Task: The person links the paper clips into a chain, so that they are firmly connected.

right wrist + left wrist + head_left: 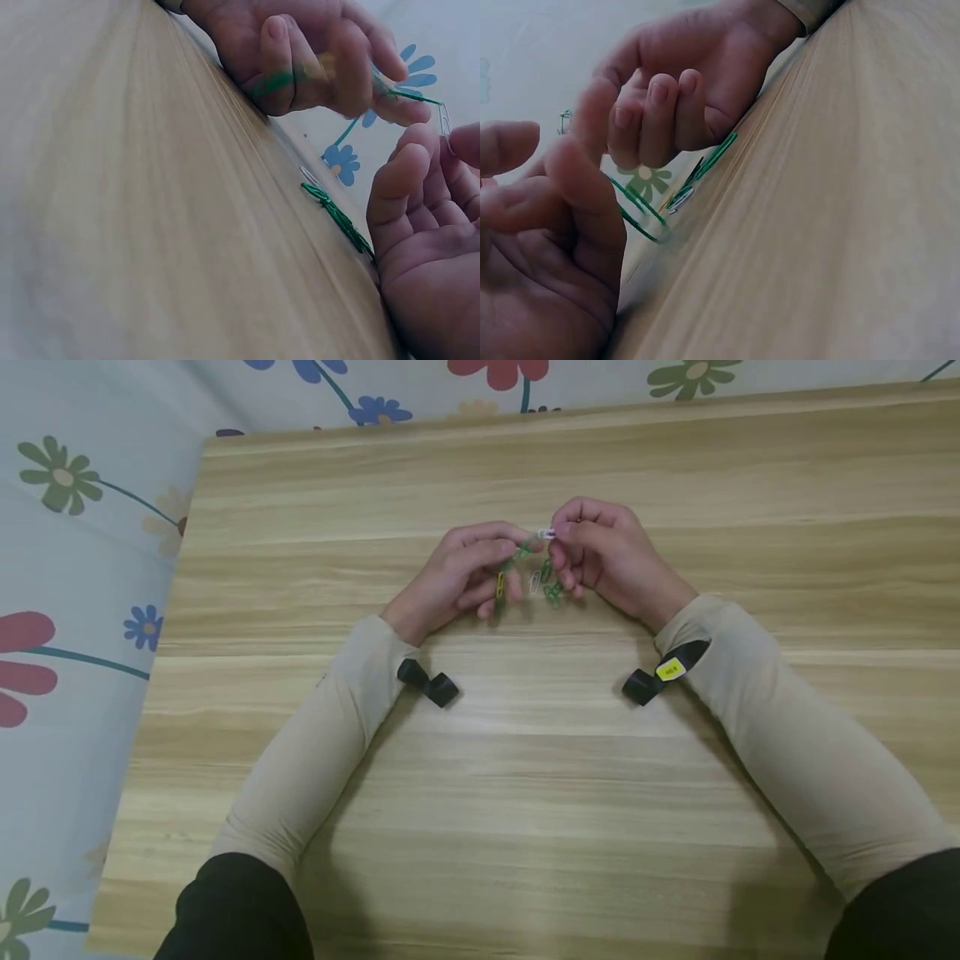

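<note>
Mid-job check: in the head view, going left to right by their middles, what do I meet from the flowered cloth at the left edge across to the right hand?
Flowered cloth → left hand → yellow paper clip → lower white paper clip → lower green paper clips → right hand.

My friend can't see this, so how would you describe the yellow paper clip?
Over the wooden table, find the left hand. There, look along the paper-clip chain. The yellow paper clip stands out by colour from its green neighbours.
</note>
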`<state>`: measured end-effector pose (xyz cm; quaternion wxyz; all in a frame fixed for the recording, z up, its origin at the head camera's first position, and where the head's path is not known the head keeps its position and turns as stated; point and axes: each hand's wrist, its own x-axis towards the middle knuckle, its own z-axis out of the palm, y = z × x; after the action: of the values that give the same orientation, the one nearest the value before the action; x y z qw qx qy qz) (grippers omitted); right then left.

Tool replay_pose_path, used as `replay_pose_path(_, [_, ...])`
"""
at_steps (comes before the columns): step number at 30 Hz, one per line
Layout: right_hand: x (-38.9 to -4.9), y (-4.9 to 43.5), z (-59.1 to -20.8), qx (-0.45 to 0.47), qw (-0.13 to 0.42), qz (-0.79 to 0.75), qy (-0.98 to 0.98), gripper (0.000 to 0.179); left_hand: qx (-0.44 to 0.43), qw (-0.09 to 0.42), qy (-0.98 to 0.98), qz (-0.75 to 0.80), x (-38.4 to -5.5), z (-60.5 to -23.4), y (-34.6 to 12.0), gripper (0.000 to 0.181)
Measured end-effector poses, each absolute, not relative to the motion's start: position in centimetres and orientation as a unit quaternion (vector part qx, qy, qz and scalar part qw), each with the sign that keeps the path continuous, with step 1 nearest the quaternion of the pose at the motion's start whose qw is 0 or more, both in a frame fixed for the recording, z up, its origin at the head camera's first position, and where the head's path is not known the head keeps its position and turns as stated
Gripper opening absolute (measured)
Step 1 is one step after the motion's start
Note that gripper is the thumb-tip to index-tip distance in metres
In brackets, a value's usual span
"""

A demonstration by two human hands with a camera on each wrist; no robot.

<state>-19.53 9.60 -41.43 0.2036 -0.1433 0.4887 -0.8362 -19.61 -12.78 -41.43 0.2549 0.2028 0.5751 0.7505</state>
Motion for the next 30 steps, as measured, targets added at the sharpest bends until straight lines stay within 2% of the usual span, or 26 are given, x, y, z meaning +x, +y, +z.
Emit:
replay_pose_path(11, [-19.3,9.4,-41.4,-0.17,0.181,-0.82,0.515,0.005,0.196,0.262,0.604,0.727,-20.0,-41.0,-12.3,0.016])
replay_pose_path(14, [-19.2,9.3,-41.3,-0.173,0.173,-0.823,0.513,0.009,0.194,0.262,0.614,0.719,-20.0,-41.0,-12.3,0.015])
replay_pose_path(17, [-19.2,9.3,-41.1,-0.175,0.168,-0.823,0.513,0.005,0.19,0.258,0.62,0.716,-20.0,-41.1,-12.4,0.016])
replay_pose_path(20, [-19.3,9.4,-41.1,-0.17,0.163,-0.829,0.507,0.011,0.181,0.255,0.619,0.72,-20.0,-41.1,-12.4,0.016])
replay_pose_path(25, [-19.8,10.4,-40.9,-0.124,0.158,-0.843,0.498,0.01,0.158,0.257,0.604,0.738,-20.0,-41.2,-12.4,0.013])
replay_pose_path(30, [-20.6,11.6,-40.5,-0.064,0.169,-0.776,0.604,0.014,0.135,0.261,0.588,0.754,-19.9,-41.4,-12.7,0.012])
